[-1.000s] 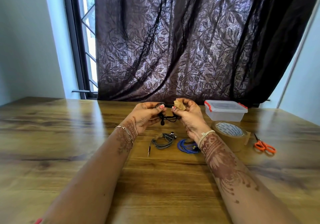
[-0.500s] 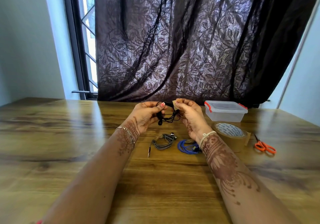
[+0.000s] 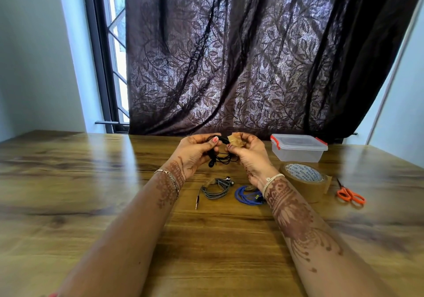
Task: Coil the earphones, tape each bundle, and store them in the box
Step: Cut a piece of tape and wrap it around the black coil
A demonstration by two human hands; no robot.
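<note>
our left hand (image 3: 192, 152) pinches the coiled black earphones (image 3: 223, 159) above the table (image 3: 91, 182); our right hand (image 3: 251, 157) pinches a brown tape piece (image 3: 235, 142) against them. the tape could fold onto itself, or 1 earbud, seemingly dangling loose, could unwind the coil.

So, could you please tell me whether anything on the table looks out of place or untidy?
Only slightly: the grey earphones lie coiled, but their plug trails loose outside the bundle. Nothing else stands out.
</note>
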